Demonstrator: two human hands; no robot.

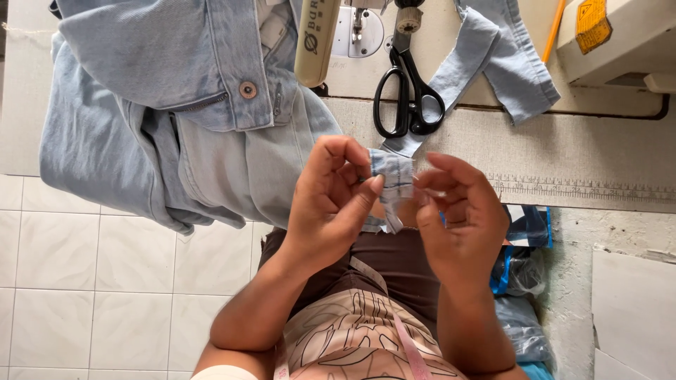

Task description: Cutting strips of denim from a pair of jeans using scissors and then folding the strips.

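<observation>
Biggest thing in view: the light denim garment heaped over the left edge of my sewing table, part of it hanging down twd the white tile floor. It has a metal button and a pocket opening showing, so it looks mostly assembled already. The sewing machine sits at the top edge, only partly in frame.

Next, a long denim strip runs from the upper right of the table down to my hands. Black scissors lie beside the strip, blades pointing at the machine, untouched. A printed ruler scale runs along the table's front edge.

Then my hands, held just off the table edge over my lap. My left hand is closed narrow, thumb and fingers pinching the near end of the strip. My right hand pinches the same end from the other side, fingers curled tight. Between them is the folded strip end, doubled over w/ a small tail hanging below.

My read: strip is cut and the end fold is being formed; not under the needle yet, so stitching and attaching look left to do. A pink measuring tape hangs down my front.
</observation>
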